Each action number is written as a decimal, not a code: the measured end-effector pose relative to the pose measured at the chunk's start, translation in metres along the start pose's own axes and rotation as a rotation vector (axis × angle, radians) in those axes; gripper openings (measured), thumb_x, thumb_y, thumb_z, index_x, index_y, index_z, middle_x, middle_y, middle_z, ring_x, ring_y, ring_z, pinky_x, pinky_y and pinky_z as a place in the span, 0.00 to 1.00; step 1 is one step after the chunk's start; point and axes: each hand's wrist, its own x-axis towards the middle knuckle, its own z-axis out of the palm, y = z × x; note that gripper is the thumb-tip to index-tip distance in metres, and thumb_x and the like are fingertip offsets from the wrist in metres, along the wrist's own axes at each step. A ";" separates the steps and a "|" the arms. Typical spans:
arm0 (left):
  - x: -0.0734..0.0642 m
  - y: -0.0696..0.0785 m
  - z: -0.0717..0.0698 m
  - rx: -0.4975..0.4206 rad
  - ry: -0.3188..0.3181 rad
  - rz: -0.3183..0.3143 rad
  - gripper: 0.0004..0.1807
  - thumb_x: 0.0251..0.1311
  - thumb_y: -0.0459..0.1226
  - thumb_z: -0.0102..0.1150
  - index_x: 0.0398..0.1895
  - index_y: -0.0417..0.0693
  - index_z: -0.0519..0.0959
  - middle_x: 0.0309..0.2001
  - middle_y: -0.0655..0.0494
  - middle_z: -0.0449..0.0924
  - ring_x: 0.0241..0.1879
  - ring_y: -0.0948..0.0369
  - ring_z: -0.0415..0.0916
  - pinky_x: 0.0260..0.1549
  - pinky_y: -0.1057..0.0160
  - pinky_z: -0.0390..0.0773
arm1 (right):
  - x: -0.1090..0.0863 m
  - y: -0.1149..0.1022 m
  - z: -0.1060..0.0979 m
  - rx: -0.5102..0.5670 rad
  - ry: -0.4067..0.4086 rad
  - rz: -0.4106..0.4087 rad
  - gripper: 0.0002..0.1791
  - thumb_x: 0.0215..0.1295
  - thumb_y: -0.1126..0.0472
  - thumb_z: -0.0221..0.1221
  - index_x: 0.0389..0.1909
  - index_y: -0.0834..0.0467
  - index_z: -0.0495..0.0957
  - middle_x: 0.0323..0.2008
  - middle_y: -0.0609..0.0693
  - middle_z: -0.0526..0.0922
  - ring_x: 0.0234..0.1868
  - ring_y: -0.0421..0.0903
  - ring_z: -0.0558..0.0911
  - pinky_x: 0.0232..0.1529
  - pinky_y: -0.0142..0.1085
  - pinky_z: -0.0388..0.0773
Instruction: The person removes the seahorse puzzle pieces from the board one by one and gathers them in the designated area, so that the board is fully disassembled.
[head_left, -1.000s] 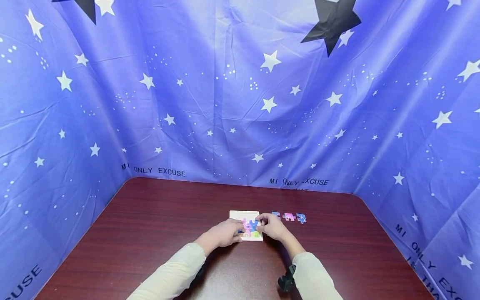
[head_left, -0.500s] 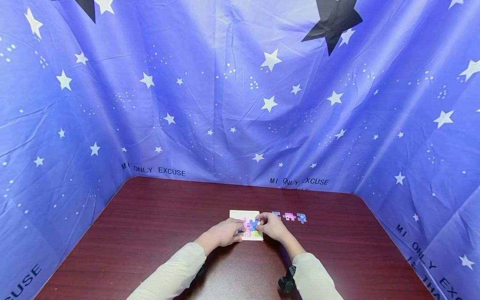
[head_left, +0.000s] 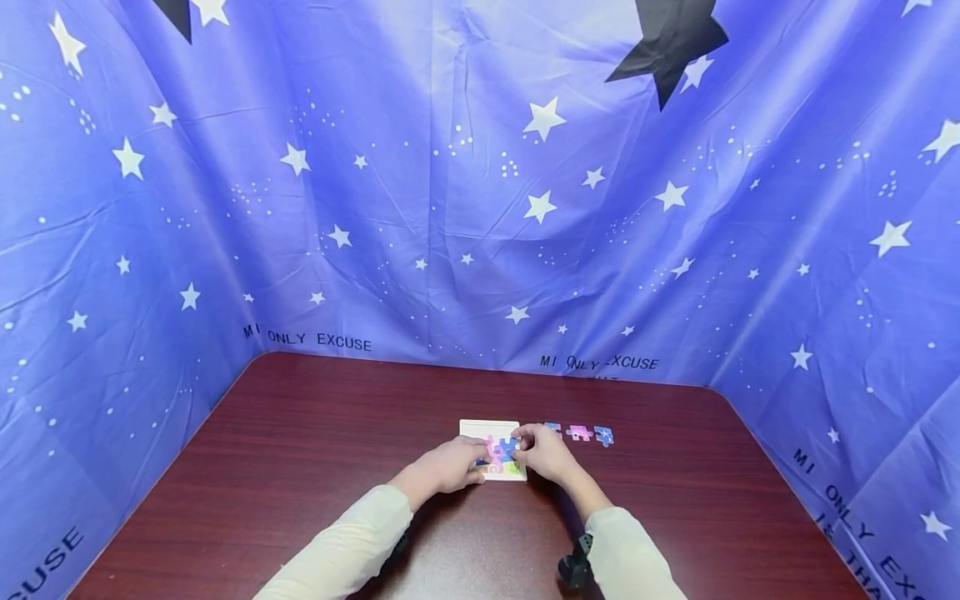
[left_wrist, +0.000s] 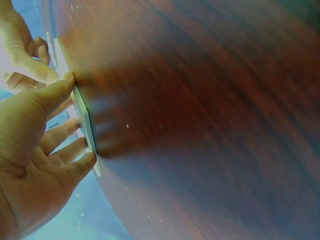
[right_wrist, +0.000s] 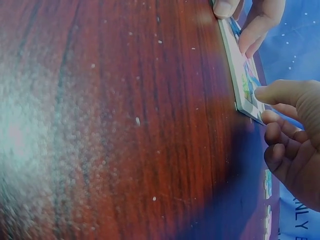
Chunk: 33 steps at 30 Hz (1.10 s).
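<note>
A white-rimmed puzzle tray lies flat on the table with pink, blue and green-yellow jigsaw pieces in it. My left hand grips the tray at its left side, thumb at the near edge and a finger over the pieces. At the tray's right side, my right hand pinches a blue puzzle piece between thumb and index finger; the fingertips partly cover it. In the right wrist view, the right thumb touches the tray's pieces near the corner, the other fingers curled beside the rim.
Right of the tray, a pink puzzle piece lies between two blue ones, a right blue piece and a left blue piece partly behind the right hand. A starry blue curtain surrounds the brown table.
Both hands stay at the tray almost unmoved. The blue piece under the right fingers shifts only very slightly, and the view tilts a little.
</note>
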 end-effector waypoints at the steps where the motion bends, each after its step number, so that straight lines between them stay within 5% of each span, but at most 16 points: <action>1: 0.000 0.000 0.000 -0.001 0.000 0.000 0.13 0.59 0.43 0.59 0.46 0.51 0.79 0.59 0.53 0.75 0.61 0.56 0.69 0.61 0.62 0.68 | 0.000 0.000 0.000 -0.010 0.001 -0.004 0.13 0.50 0.69 0.64 0.39 0.65 0.79 0.24 0.49 0.73 0.23 0.39 0.68 0.23 0.27 0.65; 12: 0.000 -0.002 0.003 0.009 0.017 0.019 0.13 0.59 0.43 0.60 0.45 0.52 0.79 0.57 0.54 0.75 0.60 0.57 0.70 0.60 0.63 0.69 | 0.002 -0.004 -0.002 -0.118 0.011 -0.020 0.13 0.47 0.66 0.65 0.37 0.61 0.79 0.24 0.47 0.72 0.26 0.40 0.69 0.28 0.30 0.65; 33: 0.001 -0.003 0.000 0.017 0.034 0.056 0.11 0.57 0.43 0.61 0.42 0.52 0.79 0.48 0.59 0.77 0.51 0.61 0.74 0.54 0.66 0.72 | 0.001 -0.013 -0.003 -0.128 0.008 -0.007 0.16 0.45 0.66 0.62 0.39 0.60 0.77 0.21 0.43 0.72 0.22 0.38 0.69 0.26 0.30 0.65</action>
